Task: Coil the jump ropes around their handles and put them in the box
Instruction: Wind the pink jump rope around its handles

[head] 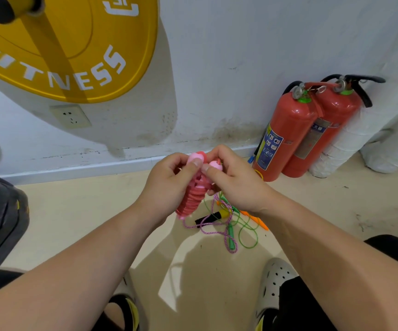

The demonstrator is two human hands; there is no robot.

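We held the pink jump rope (190, 201) up between both hands, clear of the floor (73, 223). Our left hand (169, 185) gripped the bundle from its left side, fingers (169, 163) curled behind it and thumb pressed on one handle's rounded cap (195, 161). Our right hand (238, 185) pinched the top of the second handle (216, 165), just beside the first. The bundle's long axis ran down from the fingers, slightly tilted, caps uppermost. The cord looked like a smooth, rubbery tube wound in tight ridged turns around glossy plastic handles, and the winding seemed nearly done. Below the fingers lay a loose tangle: a thin green rope (248, 235), a braided purple cord (217, 232), a black-and-yellow handle (211, 217) and orange handles (255, 217). No box was in view, so we could not tell which way it lay. The left hand, with its fuller grip, seemed better placed to carry.
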